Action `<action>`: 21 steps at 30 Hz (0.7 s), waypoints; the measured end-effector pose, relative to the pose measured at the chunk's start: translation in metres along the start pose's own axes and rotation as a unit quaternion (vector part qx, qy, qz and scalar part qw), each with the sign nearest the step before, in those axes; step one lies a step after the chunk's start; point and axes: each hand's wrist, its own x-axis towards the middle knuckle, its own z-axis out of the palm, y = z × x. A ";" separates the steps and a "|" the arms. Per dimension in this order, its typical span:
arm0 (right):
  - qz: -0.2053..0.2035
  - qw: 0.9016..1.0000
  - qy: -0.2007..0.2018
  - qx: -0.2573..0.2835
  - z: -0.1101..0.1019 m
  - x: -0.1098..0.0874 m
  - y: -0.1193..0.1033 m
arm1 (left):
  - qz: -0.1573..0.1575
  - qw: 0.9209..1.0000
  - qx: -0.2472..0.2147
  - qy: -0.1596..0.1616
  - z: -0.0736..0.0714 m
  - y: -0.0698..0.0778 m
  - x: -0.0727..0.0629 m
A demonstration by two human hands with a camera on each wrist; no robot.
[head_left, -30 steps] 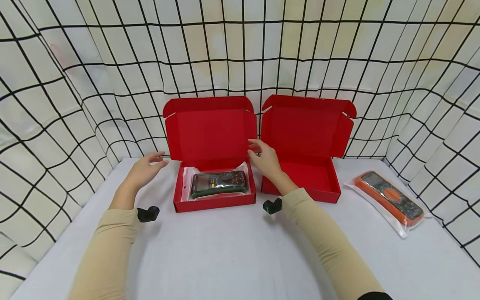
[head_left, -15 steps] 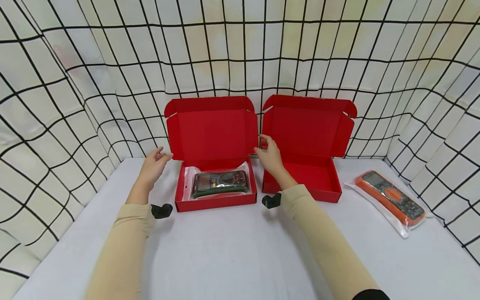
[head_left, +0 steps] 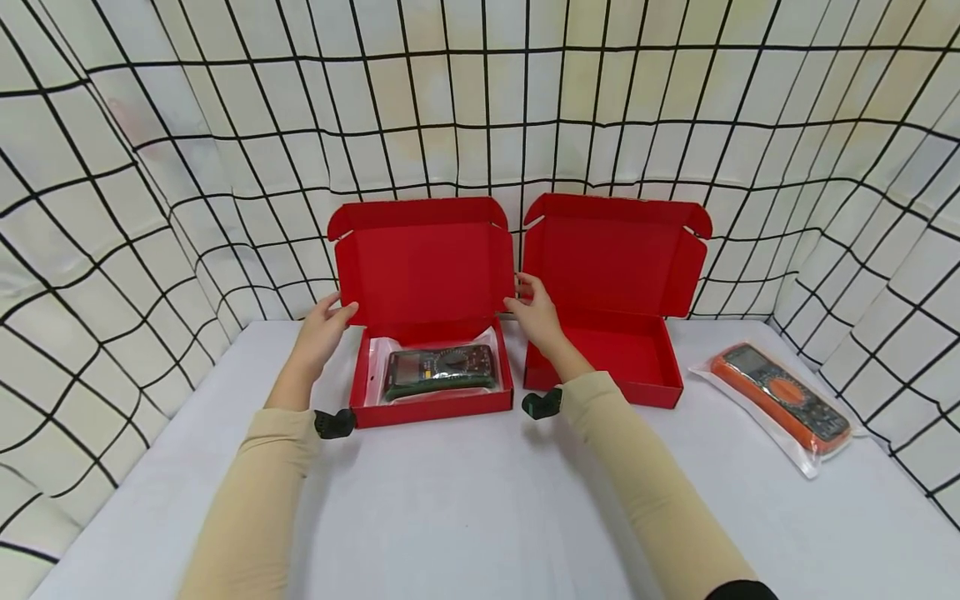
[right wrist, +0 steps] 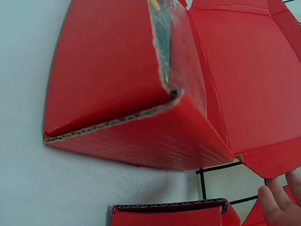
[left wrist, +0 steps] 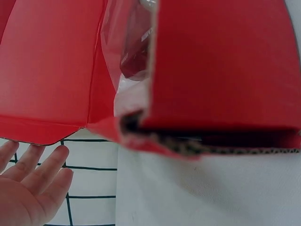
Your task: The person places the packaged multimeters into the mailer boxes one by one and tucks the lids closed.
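Observation:
My left hand is at the left side flap of the raised lid of a red cardboard box. In the left wrist view its fingers look fairly straight, tips right at the flap's edge. On the other side, my right hand has its thumb and fingertips at the lid's right flap; the right wrist view catches its fingers close to that flap. Inside this box lies a dark green multimeter in a clear plastic bag.
A second red box, lid up, stands just right of the first, behind my right hand. An orange multimeter in a clear bag lies on the white table at the far right. White cloth with black grid lines surrounds the table.
My left hand has moved right, from beside the box to the lid's left flap. My right hand has shifted slightly right, to the lid's right flap. The boxes and multimeters stay put.

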 end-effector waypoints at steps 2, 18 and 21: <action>0.007 1.000 -0.003 0.006 -0.001 0.000 0.000 | -0.002 1.000 -0.008 -0.002 0.001 0.001 0.000; 0.002 0.997 -0.079 -0.012 -0.002 -0.008 -0.003 | 0.005 0.999 -0.019 -0.027 0.001 0.001 -0.008; 0.002 0.996 -0.090 -0.007 0.000 -0.012 -0.004 | 0.005 0.999 -0.022 -0.033 0.000 -0.001 -0.010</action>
